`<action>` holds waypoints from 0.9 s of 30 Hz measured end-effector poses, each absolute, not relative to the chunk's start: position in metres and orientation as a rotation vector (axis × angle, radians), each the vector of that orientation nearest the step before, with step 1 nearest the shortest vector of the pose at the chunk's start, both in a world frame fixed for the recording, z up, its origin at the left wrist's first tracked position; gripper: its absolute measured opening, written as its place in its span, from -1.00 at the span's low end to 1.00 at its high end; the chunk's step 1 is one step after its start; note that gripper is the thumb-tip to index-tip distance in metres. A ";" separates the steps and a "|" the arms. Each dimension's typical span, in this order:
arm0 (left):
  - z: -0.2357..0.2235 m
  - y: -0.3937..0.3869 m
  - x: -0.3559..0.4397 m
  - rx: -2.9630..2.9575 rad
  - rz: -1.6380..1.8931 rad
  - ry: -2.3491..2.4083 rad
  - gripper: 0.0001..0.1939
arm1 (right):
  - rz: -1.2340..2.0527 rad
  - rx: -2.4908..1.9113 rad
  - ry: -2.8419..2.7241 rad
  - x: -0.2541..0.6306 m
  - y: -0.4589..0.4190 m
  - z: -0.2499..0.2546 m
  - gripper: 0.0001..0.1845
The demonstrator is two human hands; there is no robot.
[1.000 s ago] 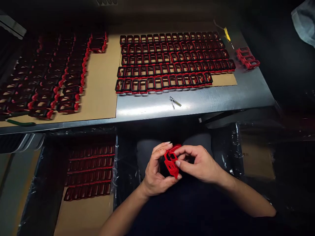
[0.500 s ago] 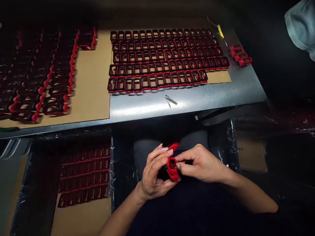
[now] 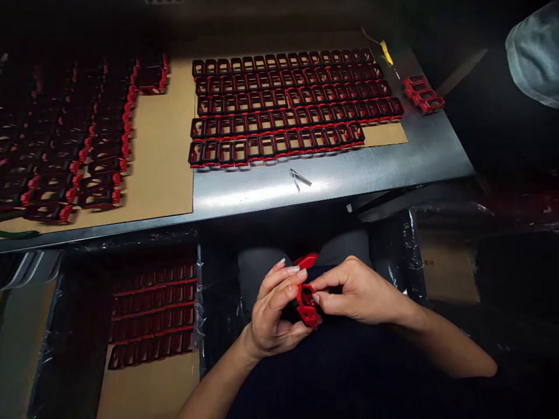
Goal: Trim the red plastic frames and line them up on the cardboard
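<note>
My left hand [image 3: 273, 317] is wrapped round a red plastic frame [image 3: 308, 314], held tilted above my lap. A red end of the piece sticks out beyond the fingertips, and the palm hides much of the rest. Thumb and forefinger of my right hand [image 3: 356, 291] are closed in a pinch at the rim of the frame's opening. Whether a small part sits between those fingertips cannot be seen. On the table [image 3: 244, 195] in front lies a small metal tool [image 3: 300, 177] with thin arms.
Rows of red-and-black frames [image 3: 266, 122] stand on cardboard, with more frames [image 3: 100, 157] at left. Several red frames [image 3: 423, 93] sit at the right edge near a yellow-handled tool [image 3: 386, 52]. A lined box [image 3: 148, 390] holds more parts below left. A grey sleeve [image 3: 535, 58] shows upper right.
The view has shifted slightly. Both hands keep almost the same grip and place on the red frame. A pale strip now shows beside the red frames at the table's right edge.
</note>
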State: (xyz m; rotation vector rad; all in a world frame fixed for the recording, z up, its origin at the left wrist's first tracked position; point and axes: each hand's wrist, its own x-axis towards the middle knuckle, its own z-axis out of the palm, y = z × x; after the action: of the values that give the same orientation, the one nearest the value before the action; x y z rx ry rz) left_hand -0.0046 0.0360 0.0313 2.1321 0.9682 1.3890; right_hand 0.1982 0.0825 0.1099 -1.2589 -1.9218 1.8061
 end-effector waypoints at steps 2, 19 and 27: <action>0.031 0.036 -0.005 2.151 1.387 0.968 -0.19 | 1.810 -1.292 -1.902 0.197 0.081 0.108 -0.76; 0.033 0.033 -0.002 2.087 1.384 0.975 -0.16 | 1.879 -1.168 -1.901 0.206 0.080 0.114 -0.74; 0.025 0.033 0.000 1.953 1.414 0.938 -0.15 | 1.720 -1.307 -1.935 0.198 0.076 0.113 -0.76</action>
State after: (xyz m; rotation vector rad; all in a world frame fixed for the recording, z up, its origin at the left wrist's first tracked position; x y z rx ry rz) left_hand 0.0000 0.0326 0.0250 1.9530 0.9383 1.4142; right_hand 0.1982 0.0763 0.1133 -1.3073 -1.9349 1.7196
